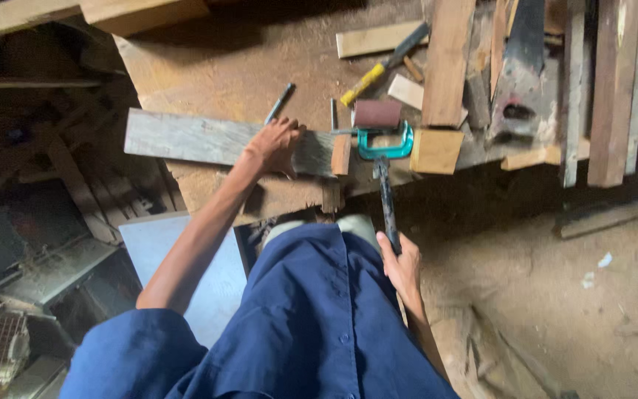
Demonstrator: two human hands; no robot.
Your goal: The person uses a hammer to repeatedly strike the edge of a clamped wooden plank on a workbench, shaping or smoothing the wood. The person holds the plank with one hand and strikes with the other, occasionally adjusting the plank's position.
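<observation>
Pressing a grey plank (186,139) flat on the desk (223,66), beside a teal C-clamp (385,142).
The plank is pinned under the left hand (275,145), fingers spread and released; the clamp's dark screw handle (387,203), hanging below the desk edge, is grasped by the right hand (402,267). A yellow-handled tool (382,66) is seen behind.

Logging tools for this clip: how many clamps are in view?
1: a teal C-clamp on the bench edge, right of the left hand; the right hand grips its screw handle. Clutter may hide others.
</observation>
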